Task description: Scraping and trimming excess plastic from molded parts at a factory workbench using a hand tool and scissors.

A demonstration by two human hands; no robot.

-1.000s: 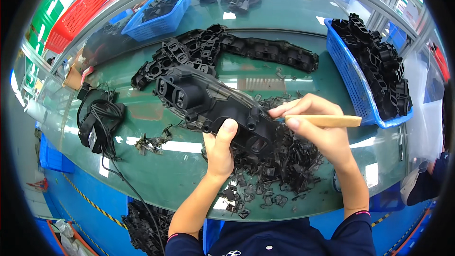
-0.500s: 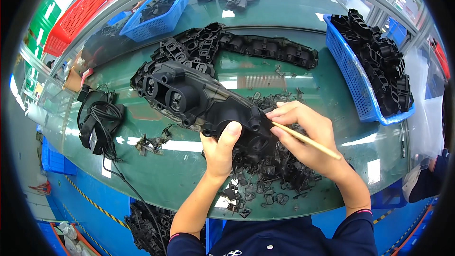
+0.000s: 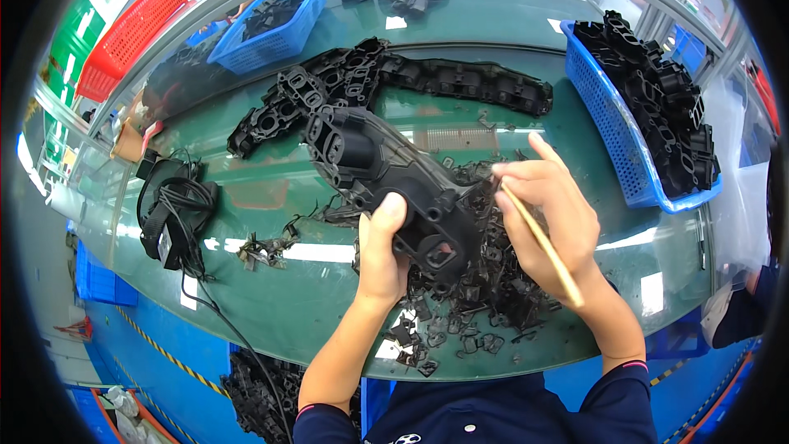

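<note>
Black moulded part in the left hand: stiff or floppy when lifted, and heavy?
Likely stiff: the black moulded part juts out beyond the left hand without sagging. Probably light for its size, since it looks hollow and one hand carries it. Its ports and ribs should give the fingers purchase.

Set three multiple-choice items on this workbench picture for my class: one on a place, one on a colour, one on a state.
1. Where is the full blue basket? A. on the person's right B. on the floor C. on the left
2. What colour is the far-left crate? A. yellow B. red C. white
3. How is the black moulded part held? A. lying untouched B. hanging from a hook C. gripped by the left hand

Answers: 1 A, it sits beside the right hand. 2 B, its mesh is red. 3 C, the thumb presses on it while the right hand holds a wooden stick.
</note>
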